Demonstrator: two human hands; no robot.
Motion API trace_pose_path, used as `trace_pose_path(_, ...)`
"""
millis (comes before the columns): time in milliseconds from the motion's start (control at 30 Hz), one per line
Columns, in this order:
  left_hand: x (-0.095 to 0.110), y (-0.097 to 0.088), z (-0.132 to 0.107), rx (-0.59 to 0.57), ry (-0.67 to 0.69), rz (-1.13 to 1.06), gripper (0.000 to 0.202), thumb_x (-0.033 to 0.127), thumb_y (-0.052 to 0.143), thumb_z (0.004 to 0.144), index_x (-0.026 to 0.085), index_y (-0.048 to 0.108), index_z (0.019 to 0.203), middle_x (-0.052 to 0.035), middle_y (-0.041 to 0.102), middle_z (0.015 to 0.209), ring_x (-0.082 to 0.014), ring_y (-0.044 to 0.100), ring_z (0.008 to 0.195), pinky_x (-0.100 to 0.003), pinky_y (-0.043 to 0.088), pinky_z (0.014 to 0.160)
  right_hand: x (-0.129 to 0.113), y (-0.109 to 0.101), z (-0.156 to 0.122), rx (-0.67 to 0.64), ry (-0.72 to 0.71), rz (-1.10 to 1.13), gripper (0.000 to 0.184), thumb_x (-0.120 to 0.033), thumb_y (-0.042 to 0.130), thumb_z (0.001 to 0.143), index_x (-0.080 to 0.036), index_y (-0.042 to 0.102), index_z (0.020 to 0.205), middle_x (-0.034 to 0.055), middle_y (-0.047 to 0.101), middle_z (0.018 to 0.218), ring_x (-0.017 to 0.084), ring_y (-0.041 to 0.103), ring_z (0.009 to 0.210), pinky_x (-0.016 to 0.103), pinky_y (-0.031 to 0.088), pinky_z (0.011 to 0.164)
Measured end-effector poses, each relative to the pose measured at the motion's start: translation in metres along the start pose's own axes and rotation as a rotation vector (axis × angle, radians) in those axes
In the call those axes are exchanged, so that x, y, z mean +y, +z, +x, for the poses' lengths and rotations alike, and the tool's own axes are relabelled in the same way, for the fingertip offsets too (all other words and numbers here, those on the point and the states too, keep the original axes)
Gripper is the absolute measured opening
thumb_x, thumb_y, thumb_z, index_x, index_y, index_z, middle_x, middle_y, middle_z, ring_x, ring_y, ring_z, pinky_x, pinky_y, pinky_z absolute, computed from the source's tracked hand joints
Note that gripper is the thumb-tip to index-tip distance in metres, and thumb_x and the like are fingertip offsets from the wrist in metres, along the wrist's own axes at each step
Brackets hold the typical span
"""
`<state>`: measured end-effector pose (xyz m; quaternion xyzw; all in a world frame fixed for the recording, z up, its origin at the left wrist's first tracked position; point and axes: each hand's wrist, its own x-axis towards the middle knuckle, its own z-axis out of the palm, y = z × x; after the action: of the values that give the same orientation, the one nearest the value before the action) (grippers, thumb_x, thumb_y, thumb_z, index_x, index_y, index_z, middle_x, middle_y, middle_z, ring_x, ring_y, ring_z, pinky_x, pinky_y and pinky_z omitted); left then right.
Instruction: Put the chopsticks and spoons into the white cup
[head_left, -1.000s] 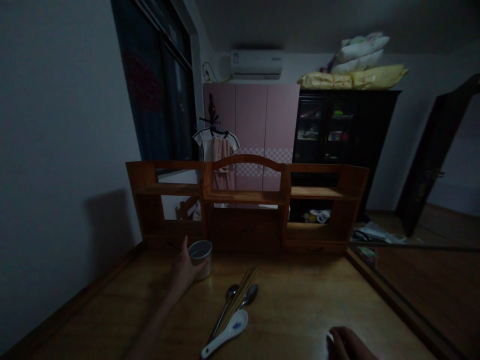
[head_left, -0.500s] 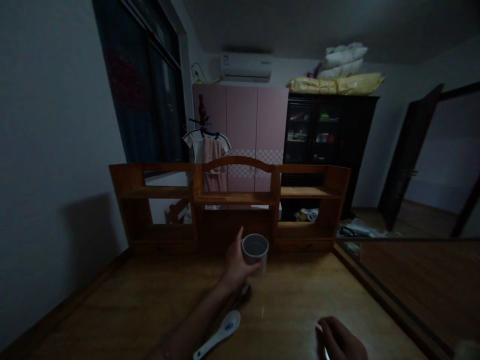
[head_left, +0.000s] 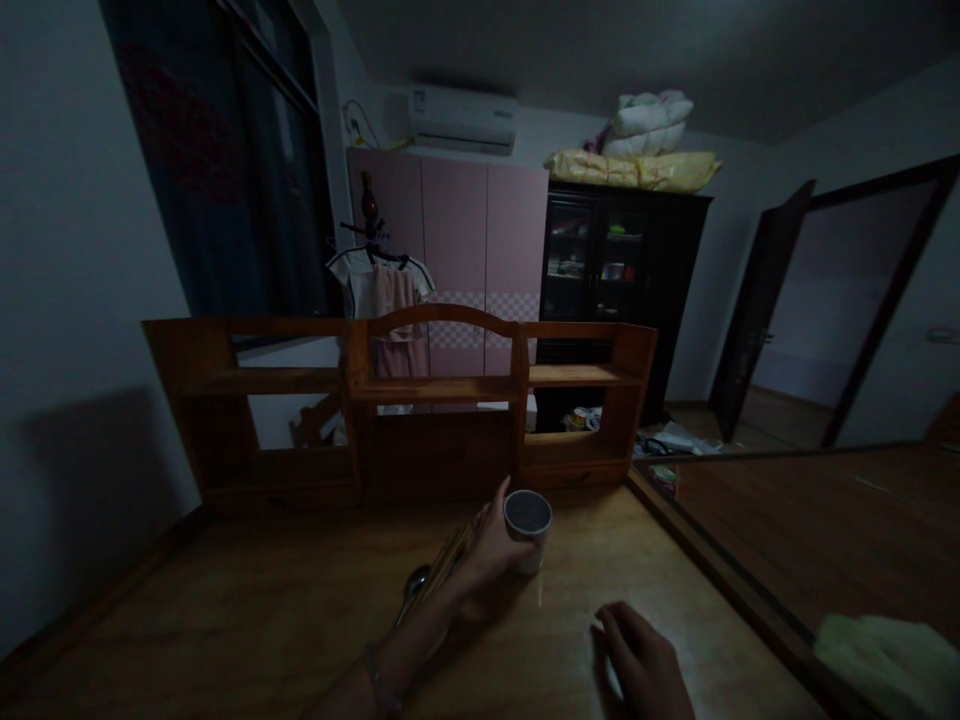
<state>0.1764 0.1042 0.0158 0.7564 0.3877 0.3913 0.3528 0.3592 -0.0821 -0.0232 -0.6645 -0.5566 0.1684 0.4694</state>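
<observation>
My left hand (head_left: 491, 545) is wrapped round a small metal cup (head_left: 528, 527), which stands or hovers just above the wooden desk (head_left: 262, 610), right of the desk's middle. Under my left forearm lie wooden chopsticks (head_left: 444, 566) and a metal spoon (head_left: 414, 585). My right hand (head_left: 646, 665) rests on the desk near its front right, palm down with fingers curled; something pale shows under it, too dim to name.
A wooden shelf unit (head_left: 397, 400) stands along the desk's back edge. The desk's right edge (head_left: 720, 570) drops to the floor. Behind are a pink wardrobe (head_left: 465, 240), a dark cabinet (head_left: 615, 270) and an open door (head_left: 757, 300). A pale green cloth (head_left: 892, 660) lies at lower right.
My left hand has carried the cup from the desk's left to right of its middle, over the chopsticks and spoons. My right hand moved up the desk. The view swung right.
</observation>
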Motion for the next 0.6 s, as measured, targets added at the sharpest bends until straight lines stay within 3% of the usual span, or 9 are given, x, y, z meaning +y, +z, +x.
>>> trace_pose_path(167,0.015,-0.025,-0.009,0.068,0.086,0.095,0.110,0.039,0.081,0.060,0.023,0.018,0.149,-0.0144,0.034,0.151,-0.0318,0.029,0.140,-0.047,0.025,0.113,0.006,0.001,0.000,-0.011,0.046,-0.008,0.037,-0.049,0.041,0.095,-0.019,0.062,0.088,0.0050,0.068,0.086,0.020,0.063,0.080,0.024,0.046,0.070)
trace_pose_path(233,0.028,-0.050,-0.019,0.178,0.187,0.086,0.080,0.037,0.070,0.075,0.026,0.031,0.144,-0.0092,0.038,0.149,-0.0250,0.032,0.139,-0.042,0.027,0.113,0.004,0.000,0.000,-0.005,0.050,-0.018,0.038,-0.050,0.041,0.095,-0.019,0.063,0.088,0.0053,0.069,0.087,0.020,0.063,0.081,0.024,0.047,0.071)
trace_pose_path(300,0.037,-0.082,-0.034,0.362,0.221,0.086,0.040,0.034,0.052,0.089,0.028,0.050,0.129,-0.0044,0.055,0.134,-0.0193,0.048,0.127,-0.037,0.035,0.109,0.000,-0.001,-0.001,-0.003,0.033,-0.040,0.039,-0.050,0.040,0.095,-0.019,0.063,0.087,0.0064,0.069,0.085,0.020,0.063,0.078,0.024,0.047,0.069)
trace_pose_path(333,0.036,-0.100,-0.044,0.441,0.201,0.090,0.032,0.036,0.050,0.090,0.027,0.057,0.120,-0.0034,0.061,0.125,-0.0191,0.055,0.119,-0.036,0.039,0.106,-0.002,-0.001,-0.001,-0.001,0.015,-0.051,0.040,-0.050,0.041,0.094,-0.019,0.063,0.085,0.0071,0.069,0.084,0.020,0.063,0.076,0.024,0.048,0.068)
trace_pose_path(400,0.025,-0.135,-0.067,0.558,0.069,0.098,0.027,0.042,0.055,0.086,0.026,0.064,0.105,-0.0016,0.067,0.112,-0.0207,0.062,0.107,-0.038,0.043,0.101,-0.004,-0.001,-0.001,0.013,-0.011,-0.067,0.040,-0.052,0.042,0.093,-0.019,0.064,0.084,0.0080,0.069,0.083,0.020,0.063,0.074,0.023,0.048,0.066)
trace_pose_path(467,0.003,-0.163,-0.095,0.617,-0.123,0.043,0.034,0.050,0.063,0.077,0.026,0.065,0.100,-0.0013,0.071,0.103,-0.0230,0.066,0.100,-0.040,0.048,0.096,-0.003,-0.001,-0.001,0.006,0.004,-0.069,0.040,-0.052,0.043,0.093,-0.019,0.064,0.084,0.0077,0.069,0.084,0.020,0.063,0.074,0.024,0.048,0.067)
trace_pose_path(533,-0.022,-0.181,-0.127,0.673,-0.285,-0.063,0.041,0.055,0.069,0.066,0.022,0.065,0.091,-0.0027,0.074,0.087,-0.0263,0.070,0.088,-0.040,0.056,0.084,0.001,0.000,0.000,-0.007,0.042,-0.060,0.038,-0.051,0.043,0.093,-0.020,0.063,0.088,0.0064,0.069,0.085,0.020,0.063,0.076,0.024,0.048,0.068)
trace_pose_path(600,-0.041,-0.188,-0.157,0.642,-0.414,-0.024,0.039,0.055,0.071,0.063,0.022,0.068,0.084,-0.0028,0.074,0.078,-0.0278,0.071,0.081,-0.040,0.059,0.075,0.006,0.001,0.000,-0.025,0.078,-0.050,0.036,-0.051,0.042,0.094,-0.021,0.062,0.090,0.0047,0.069,0.087,0.019,0.063,0.079,0.024,0.047,0.069)
